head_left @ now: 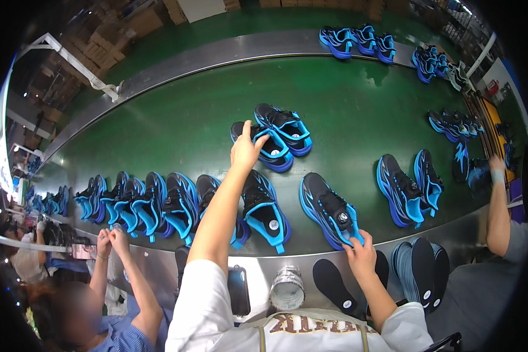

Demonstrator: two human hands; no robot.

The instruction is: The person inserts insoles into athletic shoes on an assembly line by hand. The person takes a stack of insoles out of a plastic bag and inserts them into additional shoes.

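I see the left hand (pixel 246 149) stretched out over the green belt (pixel 358 105), fingers gripping a black-and-blue shoe (pixel 265 146) mid-belt; its heel is hidden under the palm. Right hand (pixel 361 253) pinches the heel of another shoe (pixel 331 216) at the near edge. Black insoles (pixel 334 284) below are partly cut off by my forearm.

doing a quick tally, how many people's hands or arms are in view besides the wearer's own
2: one co-worker at lower left with both hands raised by the belt edge, another's arm at the right edge. More may be hidden.
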